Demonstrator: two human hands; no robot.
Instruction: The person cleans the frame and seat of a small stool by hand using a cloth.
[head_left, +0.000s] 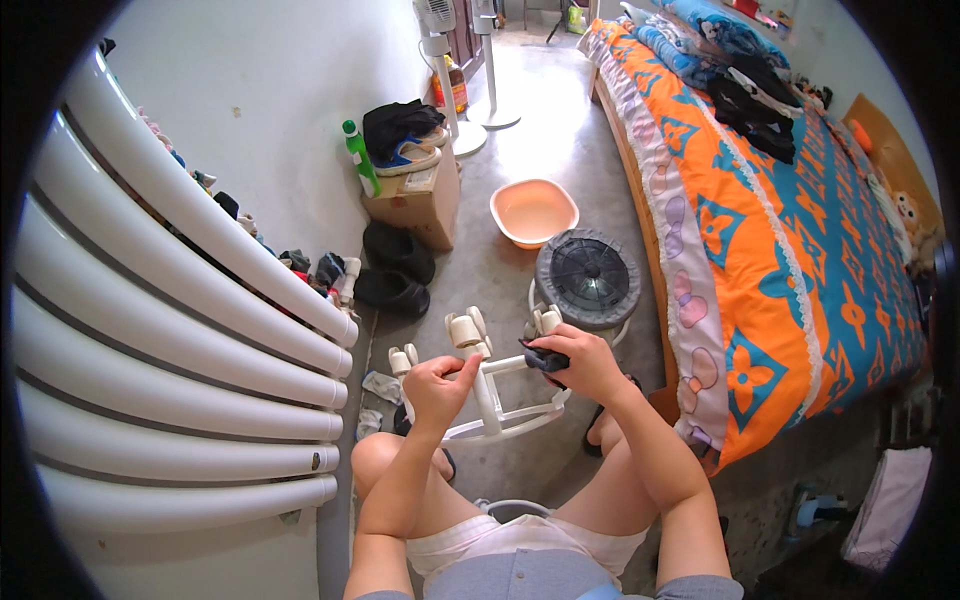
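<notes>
A white metal frame with beige casters (489, 405) stands upturned between my knees. My left hand (439, 394) is at its left part, thumb and bent fingers close by a caster (466, 331); whether it grips the frame or something small, I cannot tell. My right hand (581, 360) holds a dark cloth (546, 358) against the right end of the frame's bar, beside another caster (547, 321). Just beyond lies a round stool seat with a grey cover (589, 277), its black underside facing up.
An orange plastic basin (535, 214) sits behind the stool seat. Black clogs (394, 292) and a cardboard box (420, 202) stand along the left wall, near white radiator-like tubes (187, 405). A bed with an orange and teal quilt (757, 300) borders the right. White fans (491, 112) stand farther off.
</notes>
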